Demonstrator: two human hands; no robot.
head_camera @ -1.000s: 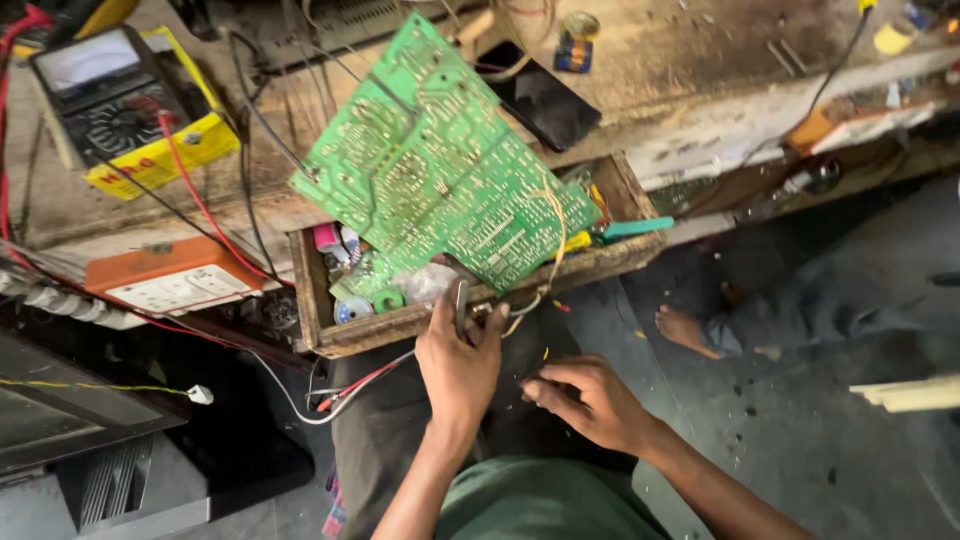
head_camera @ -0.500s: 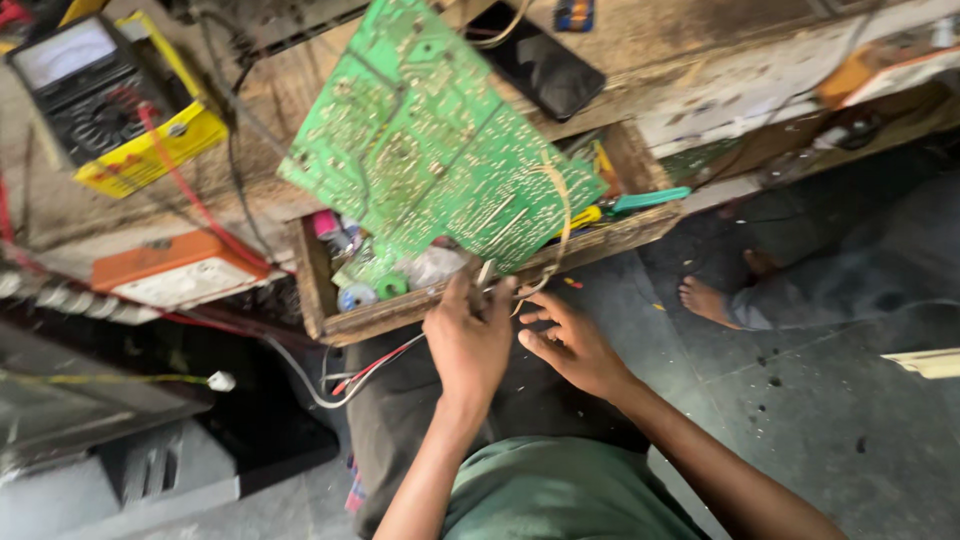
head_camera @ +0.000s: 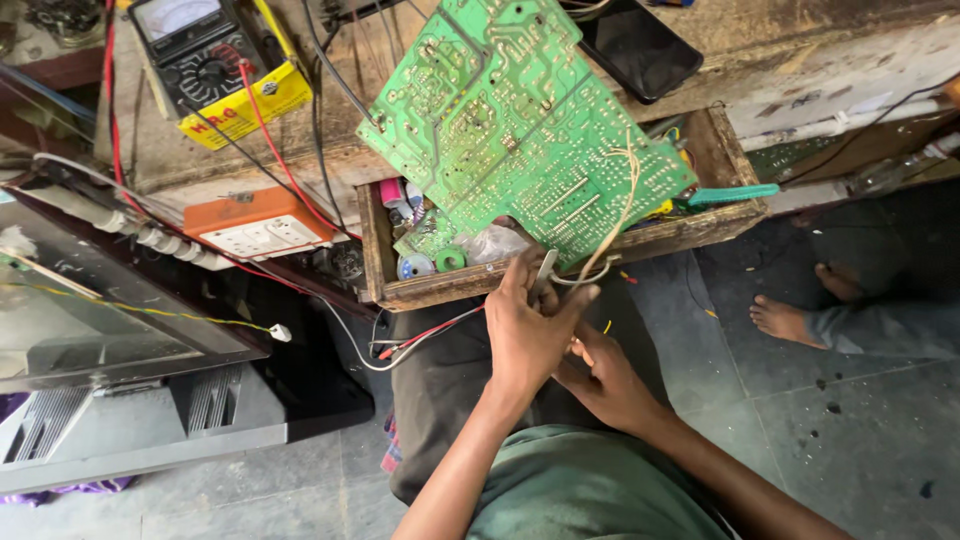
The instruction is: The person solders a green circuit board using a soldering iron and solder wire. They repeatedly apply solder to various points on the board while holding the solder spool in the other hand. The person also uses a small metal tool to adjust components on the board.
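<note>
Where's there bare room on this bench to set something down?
Bare wood lies between the multimeter and the green circuit board, crossed by wires, and right of the phone. The wooden drawer is crammed; both hands crowd its front edge.

Under me lies a grey tiled floor (head_camera: 800, 400), stained and dusty. My worn wooden workbench (head_camera: 800, 60) runs across the top, in flat, even light.

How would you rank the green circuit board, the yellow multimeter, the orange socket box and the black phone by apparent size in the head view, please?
1. Green circuit board, clearly largest.
2. Yellow multimeter, partly cut off by the frame's top edge.
3. Orange socket box and black phone look alike; the phone is also cropped, so I won't rank them.
</note>
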